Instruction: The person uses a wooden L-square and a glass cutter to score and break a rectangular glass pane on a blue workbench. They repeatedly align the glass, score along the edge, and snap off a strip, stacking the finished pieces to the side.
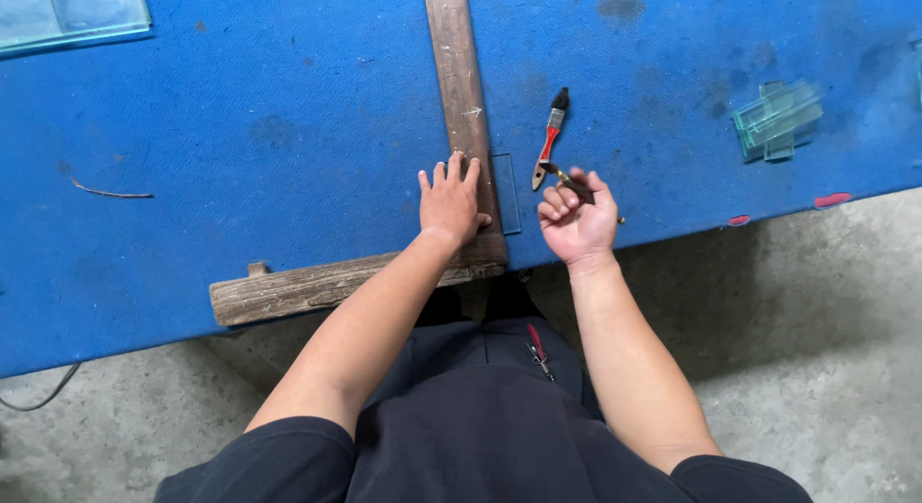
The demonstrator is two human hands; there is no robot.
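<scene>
1. Head view, looking straight down: I see a blue felt-covered table (pixel 240 128) with a wooden T-square (pixel 461 99) lying across it, its crossbar hooked against the near table edge.
2. My left hand (pixel 449 203) lies flat on the long blade of the square, fingers straight and slightly spread, pressing it down, thumb out to the right.
3. Just right of the blade sits a small strip of clear glass (pixel 506 193), touching or very nearly touching the wood; I cannot tell which.
4. My right hand (pixel 574 218) hovers beside that strip, fingers curled shut around a slim glass cutter (pixel 567 178) with a dark handle; its tip points toward the strip but I cannot see it touching the glass.
5. A red-handled paintbrush (pixel 549 138) lies loose on the felt just beyond the right hand.
6. Judging progress: the square looks set and held and the cutter is in hand, but no score line shows on the strip, so the cut seems yet to be made.
7. A stack of glass offcuts (pixel 778 119) sits well to the right, and a larger glass sheet (pixel 67 13) at far left.
</scene>
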